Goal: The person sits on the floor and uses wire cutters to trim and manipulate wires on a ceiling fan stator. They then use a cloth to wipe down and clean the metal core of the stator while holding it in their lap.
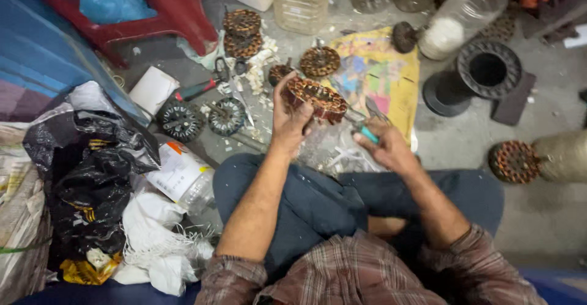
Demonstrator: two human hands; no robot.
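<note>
- While the person is sitting cross-legged on the floor, the left hand (289,121) is holding up a round copper-wound motor stator (315,99) in front of the knees, above the yellow printed sheet (382,75).
- The left hand is closing around the near edge of the stator, with the thumb lying over the rim and the fingers hidden behind it.
- The right hand (386,148) is wrapping tight around the teal-handled pliers (365,123), and the tool's metal tips are reaching toward the stator's right edge; whether they are touching the winding I cannot tell.
- As a judgement, the step in hand is working the copper winding at the stator's rim with the pliers while the other hand is steadying it.
- The next move is likely calling for a firm bite on a wire at the rim and a steady counter-hold from the left hand, so the disc is not twisting.
- The stator is sitting tilted, its flat face turning up and toward the camera; its wide span is running left to right, dropping slightly toward the pliers.
- More wound stators (241,33) are lying further back, and two dark rotor discs (202,119) are resting on the floor to the left, well apart from the hands.
</note>
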